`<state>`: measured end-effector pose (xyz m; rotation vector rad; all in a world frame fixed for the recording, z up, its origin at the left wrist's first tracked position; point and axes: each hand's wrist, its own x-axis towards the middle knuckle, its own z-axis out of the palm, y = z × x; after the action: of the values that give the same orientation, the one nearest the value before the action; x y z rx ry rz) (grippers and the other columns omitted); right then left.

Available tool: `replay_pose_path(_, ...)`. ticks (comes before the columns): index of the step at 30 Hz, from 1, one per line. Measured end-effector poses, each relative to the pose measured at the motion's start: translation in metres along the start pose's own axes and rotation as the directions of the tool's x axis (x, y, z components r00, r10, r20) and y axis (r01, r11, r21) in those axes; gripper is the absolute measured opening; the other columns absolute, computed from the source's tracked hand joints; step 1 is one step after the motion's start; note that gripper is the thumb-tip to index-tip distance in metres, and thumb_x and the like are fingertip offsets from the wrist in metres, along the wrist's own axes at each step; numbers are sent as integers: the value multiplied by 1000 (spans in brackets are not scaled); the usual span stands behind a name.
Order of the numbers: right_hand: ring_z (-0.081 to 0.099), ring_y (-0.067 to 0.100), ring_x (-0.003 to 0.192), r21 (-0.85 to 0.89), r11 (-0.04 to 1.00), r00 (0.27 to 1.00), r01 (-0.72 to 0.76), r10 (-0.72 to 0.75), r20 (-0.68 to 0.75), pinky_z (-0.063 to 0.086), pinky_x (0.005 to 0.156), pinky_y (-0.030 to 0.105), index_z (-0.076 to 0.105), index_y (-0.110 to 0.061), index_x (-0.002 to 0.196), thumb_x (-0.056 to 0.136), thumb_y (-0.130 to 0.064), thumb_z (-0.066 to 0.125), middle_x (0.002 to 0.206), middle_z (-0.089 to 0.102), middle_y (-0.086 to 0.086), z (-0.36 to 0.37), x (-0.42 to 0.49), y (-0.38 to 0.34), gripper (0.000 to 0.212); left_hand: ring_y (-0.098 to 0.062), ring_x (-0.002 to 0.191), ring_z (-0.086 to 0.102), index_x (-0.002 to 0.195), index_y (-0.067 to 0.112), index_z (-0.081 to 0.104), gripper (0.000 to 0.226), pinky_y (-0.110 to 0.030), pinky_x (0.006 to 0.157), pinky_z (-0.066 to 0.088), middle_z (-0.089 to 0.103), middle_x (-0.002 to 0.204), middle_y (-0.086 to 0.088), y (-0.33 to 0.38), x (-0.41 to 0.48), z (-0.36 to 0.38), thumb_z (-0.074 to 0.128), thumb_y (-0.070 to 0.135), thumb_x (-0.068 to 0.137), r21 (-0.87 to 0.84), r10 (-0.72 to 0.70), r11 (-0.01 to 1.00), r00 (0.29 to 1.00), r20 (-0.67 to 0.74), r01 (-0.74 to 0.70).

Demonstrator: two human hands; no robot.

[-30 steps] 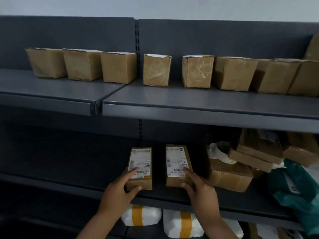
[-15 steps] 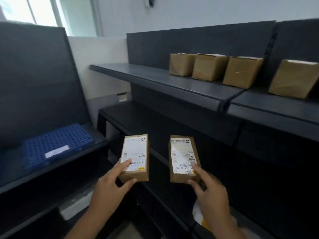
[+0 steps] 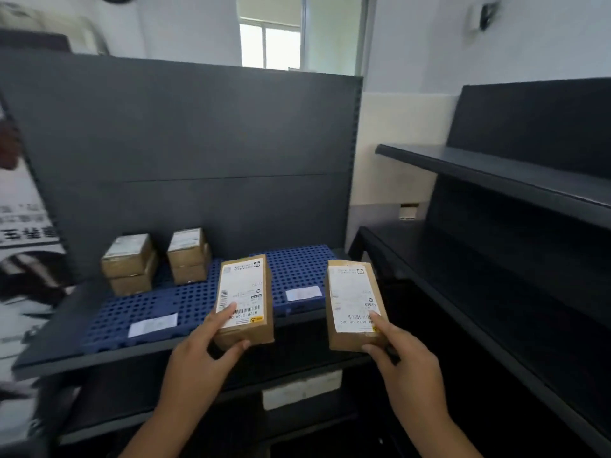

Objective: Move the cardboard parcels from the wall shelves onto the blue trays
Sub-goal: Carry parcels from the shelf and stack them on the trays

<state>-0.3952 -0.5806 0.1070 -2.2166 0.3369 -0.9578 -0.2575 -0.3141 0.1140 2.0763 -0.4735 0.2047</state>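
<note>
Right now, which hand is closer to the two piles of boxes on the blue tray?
Left. The left hand, holding a parcel, is just right of the stacked boxes on the blue tray. The right hand, holding another parcel, is farther right.

Background: window above the dark back panel, wall-mounted device upper right, blurred poster far left.
</note>
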Motion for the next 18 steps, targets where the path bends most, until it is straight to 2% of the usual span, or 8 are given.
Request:
replay_pose_path(3, 62, 6, 99, 35, 999, 999, 26, -27, 44, 54, 89, 32, 62, -35, 122, 71, -6, 81, 103, 55, -32, 53, 28, -19, 62, -10, 106, 59, 122, 57, 50, 61, -28, 82, 51, 61, 126, 5, -35, 26, -35, 80, 32, 74, 5, -13, 1000, 998, -67, 14)
replay_pose_path(7, 62, 10, 98, 62, 997, 993, 34, -41, 113, 56, 87, 37, 62, -31, 124, 75, -9, 79, 102, 60, -19, 111, 60, -40, 57, -8, 102, 61, 121, 53, 52, 62, -29, 81, 53, 63, 118, 7, -67, 56, -78, 81, 25, 74, 16, -45, 999, 989, -143, 48)
replay_pose_path(11, 60, 12, 102, 117, 993, 979, 6, -30, 203, 54, 89, 38, 59, -33, 127, 78, -11, 77, 109, 57, -14, 159, 92, -59, 56, -1, 92, 56, 123, 43, 57, 57, -9, 70, 45, 61, 112, 10, -87, 82, -108, 80, 24, 75, 70, -65, 994, 975, -212, 81)
replay_pose_path(14, 58, 14, 107, 130, 991, 967, 36, -67, 248, 53, 92, 40, 58, -32, 128, 80, -14, 76, 107, 57, -15, 194, 117, -68, 55, -7, 95, 58, 117, 51, 53, 59, -12, 70, 44, 62, 111, 8, -102, 102, -122, 82, 23, 73, 92, -85, 989, 958, -273, 114)
replay_pose_path(18, 57, 11, 102, 157, 983, 945, 95, -138, 297, 54, 90, 36, 55, -34, 131, 82, -19, 73, 101, 54, -22, 235, 153, -69, 54, -9, 98, 61, 118, 54, 51, 60, -20, 80, 50, 63, 117, 5, -119, 130, -133, 81, 28, 74, 99, -124, 981, 937, -327, 165)
